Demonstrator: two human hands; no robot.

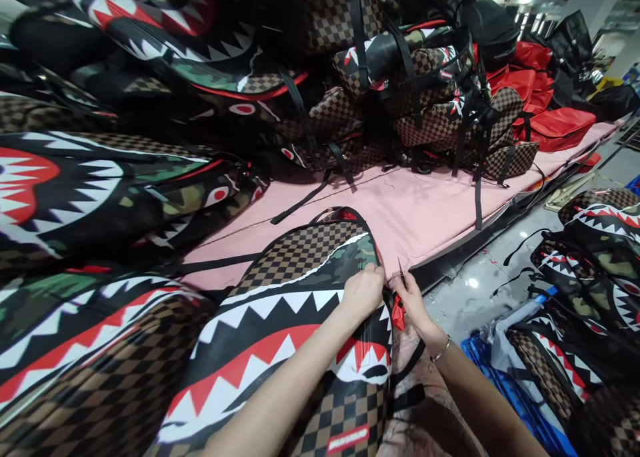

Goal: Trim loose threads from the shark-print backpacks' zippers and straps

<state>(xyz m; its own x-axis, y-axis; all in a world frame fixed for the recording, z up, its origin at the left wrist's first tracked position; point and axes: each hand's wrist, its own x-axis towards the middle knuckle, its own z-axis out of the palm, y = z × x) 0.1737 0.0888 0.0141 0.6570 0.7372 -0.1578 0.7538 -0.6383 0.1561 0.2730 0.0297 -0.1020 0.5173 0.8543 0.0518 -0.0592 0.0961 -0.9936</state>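
A backpack [295,304] with a shark-mouth print, brown checks and a camouflage patch lies in front of me on the pink-covered table. My left hand [364,289] is closed at its right edge, gripping the side by the seam. Just to the right, my right hand [411,298] is closed around small dark pointed snips [401,270], tip upward. Its fingers are close to the same edge, and whether they also pinch the bag or a thread I cannot tell. Below them, a bit of red material [399,312] hangs at the backpack's side.
Piled shark-print backpacks [75,184] line the left and back of the pink table [400,210]. Red bags [560,127] sit farther along. More backpacks [555,350] lie at the right, beside a blue crate [515,390] on the floor. Loose black straps trail over the table.
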